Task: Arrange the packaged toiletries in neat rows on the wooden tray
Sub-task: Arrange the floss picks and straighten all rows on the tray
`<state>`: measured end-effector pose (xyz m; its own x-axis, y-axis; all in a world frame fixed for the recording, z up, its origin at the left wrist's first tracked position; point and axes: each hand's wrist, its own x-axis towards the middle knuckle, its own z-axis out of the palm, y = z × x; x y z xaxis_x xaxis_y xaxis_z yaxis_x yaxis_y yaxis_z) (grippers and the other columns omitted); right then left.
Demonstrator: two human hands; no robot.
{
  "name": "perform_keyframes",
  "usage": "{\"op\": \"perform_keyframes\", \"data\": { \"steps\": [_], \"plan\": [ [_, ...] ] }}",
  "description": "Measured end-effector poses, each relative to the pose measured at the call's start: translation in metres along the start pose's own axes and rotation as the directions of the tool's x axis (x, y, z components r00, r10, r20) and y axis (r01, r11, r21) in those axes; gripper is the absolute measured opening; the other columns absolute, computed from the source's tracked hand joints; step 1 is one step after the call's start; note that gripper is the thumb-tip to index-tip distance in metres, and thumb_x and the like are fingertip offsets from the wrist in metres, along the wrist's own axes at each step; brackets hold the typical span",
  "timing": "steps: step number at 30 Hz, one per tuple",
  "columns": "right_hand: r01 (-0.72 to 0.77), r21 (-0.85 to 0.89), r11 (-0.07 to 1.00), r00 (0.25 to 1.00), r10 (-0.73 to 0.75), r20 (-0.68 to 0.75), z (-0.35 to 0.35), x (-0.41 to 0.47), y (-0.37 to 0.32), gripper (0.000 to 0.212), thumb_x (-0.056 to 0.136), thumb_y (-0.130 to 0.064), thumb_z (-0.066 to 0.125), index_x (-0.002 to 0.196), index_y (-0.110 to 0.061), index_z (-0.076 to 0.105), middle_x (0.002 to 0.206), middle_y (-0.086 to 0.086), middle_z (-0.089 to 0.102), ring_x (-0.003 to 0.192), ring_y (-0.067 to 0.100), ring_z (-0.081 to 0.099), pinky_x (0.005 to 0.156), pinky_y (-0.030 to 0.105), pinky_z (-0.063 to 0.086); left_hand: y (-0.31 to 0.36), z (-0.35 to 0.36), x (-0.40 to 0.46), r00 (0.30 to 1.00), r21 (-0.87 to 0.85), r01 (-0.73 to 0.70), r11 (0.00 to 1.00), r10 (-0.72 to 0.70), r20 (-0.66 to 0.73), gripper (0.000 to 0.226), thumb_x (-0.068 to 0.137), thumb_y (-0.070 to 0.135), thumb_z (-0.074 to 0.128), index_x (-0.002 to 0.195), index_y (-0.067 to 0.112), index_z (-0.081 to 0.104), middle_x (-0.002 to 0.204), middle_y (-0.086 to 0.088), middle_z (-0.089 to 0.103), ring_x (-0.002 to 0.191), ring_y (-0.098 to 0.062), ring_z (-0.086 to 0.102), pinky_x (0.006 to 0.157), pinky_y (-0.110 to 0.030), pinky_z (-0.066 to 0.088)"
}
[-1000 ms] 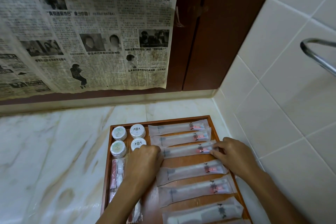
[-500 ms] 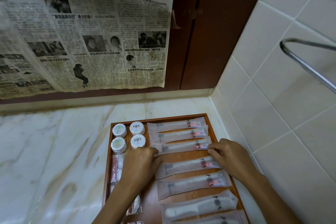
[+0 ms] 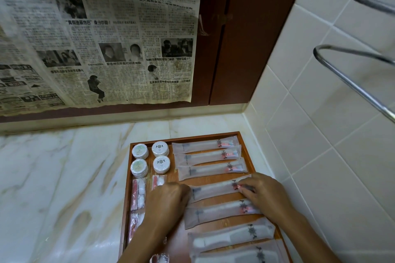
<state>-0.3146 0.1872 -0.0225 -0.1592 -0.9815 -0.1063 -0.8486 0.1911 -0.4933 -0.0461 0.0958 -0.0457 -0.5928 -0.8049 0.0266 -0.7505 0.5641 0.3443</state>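
Fourth toothbrush packet (image 3: pixel 215 190) noted lying crosswise on wooden tray (image 3: pixel 245 151), long axis left to right, near tray's right edge, gap left to third packet (image 3: pixel 211 169). Left hand (image 3: pixel 168 198) curled, fingertips at packet's left end. Right hand (image 3: pixel 263 194) fingers bent, pressed on right end. Firm grasp cannot be told.

Marble counter (image 3: pixel 64 177) left open; tiled wall (image 3: pixel 320 156) crowds right.

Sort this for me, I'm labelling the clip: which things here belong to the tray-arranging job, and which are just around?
Part of the job:
wooden tray
long packets
packet held at both ends
round tubs
small sachets
left hand
right hand

Just around:
newspaper on the wall
metal rail
marble counter
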Motion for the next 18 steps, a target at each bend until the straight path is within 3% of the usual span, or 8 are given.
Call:
{"op": "perform_keyframes", "data": {
  "steps": [5, 11, 18],
  "plan": [
    [0.004, -0.002, 1.000, 1.000, -0.004, -0.014, 0.0008, 0.0014, -0.0015, 0.017, 0.091, -0.033, 0.063, 0.104, -0.030, 0.074, 0.108, -0.011, 0.070, 0.093, 0.005, 0.064, 0.086, 0.019, 0.049, -0.0036, -0.0018, 0.0007, 1.000, 0.033, 0.018, 0.999, -0.018, -0.016, 0.022, 0.082, 0.021, 0.053, 0.060, 0.021, 0.051, 0.060, 0.006, 0.057, 0.055, -0.012, 0.053, 0.049, -0.032, 0.044],
    [0.001, -0.034, 0.999, 1.000, -0.002, -0.010, 0.0013, 0.0063, -0.0044, 0.017, 0.091, -0.034, 0.063, 0.102, -0.031, 0.074, 0.106, -0.011, 0.070, 0.093, 0.008, 0.064, 0.084, 0.016, 0.047, -0.0013, -0.0024, 0.0019, 0.999, 0.035, 0.025, 0.999, -0.024, -0.038, 0.024, 0.085, 0.021, 0.051, 0.061, 0.023, 0.051, 0.060, 0.004, 0.058, 0.053, -0.012, 0.053, 0.047, -0.027, 0.035],
    [-0.014, 0.020, 1.000, 0.999, 0.015, -0.030, -0.0008, 0.0047, -0.0080, 0.019, 0.090, -0.033, 0.064, 0.107, -0.032, 0.073, 0.111, -0.011, 0.069, 0.097, 0.006, 0.064, 0.088, 0.016, 0.046, 0.0021, -0.0099, -0.0014, 0.997, -0.008, 0.060, 0.998, -0.060, -0.051, 0.021, 0.088, 0.023, 0.052, 0.069, 0.022, 0.060, 0.068, 0.003, 0.064, 0.061, -0.015, 0.059, 0.051, -0.025, 0.037]
  ]
}}
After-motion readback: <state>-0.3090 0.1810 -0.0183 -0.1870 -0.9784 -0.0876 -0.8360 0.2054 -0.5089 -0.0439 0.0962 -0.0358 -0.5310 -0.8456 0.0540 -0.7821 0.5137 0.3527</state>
